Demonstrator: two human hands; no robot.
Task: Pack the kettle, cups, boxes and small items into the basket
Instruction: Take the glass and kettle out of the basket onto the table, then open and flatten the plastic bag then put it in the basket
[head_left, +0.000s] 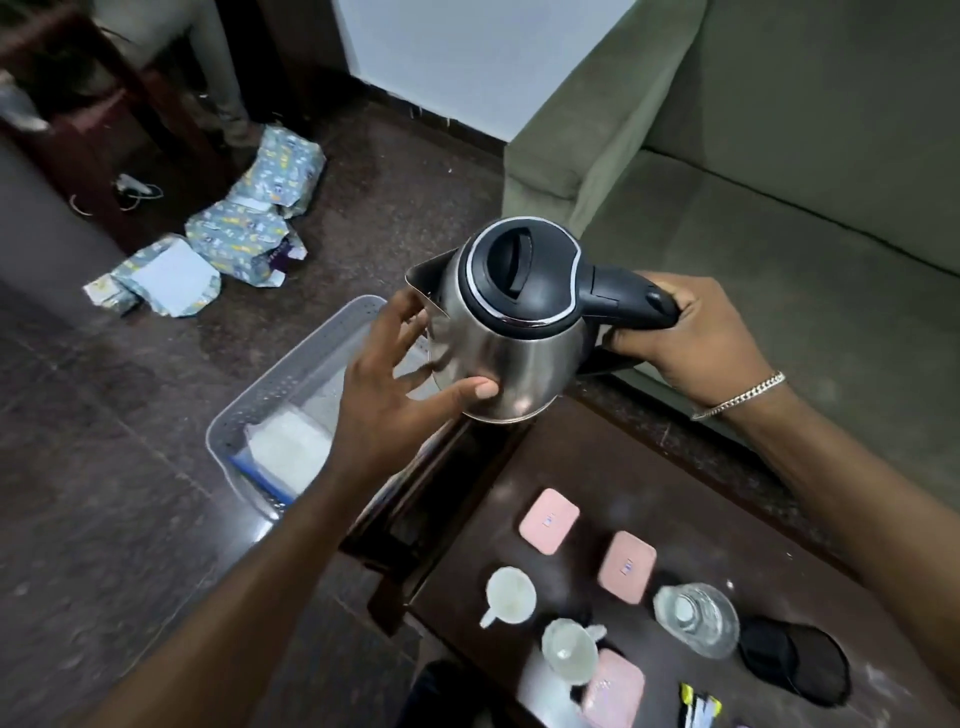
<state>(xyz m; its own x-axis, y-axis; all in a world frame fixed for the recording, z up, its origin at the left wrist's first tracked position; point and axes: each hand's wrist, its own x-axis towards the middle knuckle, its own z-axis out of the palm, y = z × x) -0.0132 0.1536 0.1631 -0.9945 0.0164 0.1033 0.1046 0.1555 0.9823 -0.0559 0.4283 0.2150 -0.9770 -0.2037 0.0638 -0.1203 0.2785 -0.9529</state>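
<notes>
While aloft, kettle (519, 358) spout (423, 280) leftward, handle (631, 301) rightward.

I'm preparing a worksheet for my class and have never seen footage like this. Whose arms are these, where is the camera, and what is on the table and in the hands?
There is no machine here. The arms belong to a person wearing a wide-angle camera on the head, which looks down at their own hands. The right hand grips the handle of a steel kettle, held in the air. The left hand steadies its body with thumb and spread fingers. Beside the table stands a grey basket with something flat and white inside. On the dark table are three pink boxes, two white cups, a water bottle, a black pouch and some sachets.
</notes>
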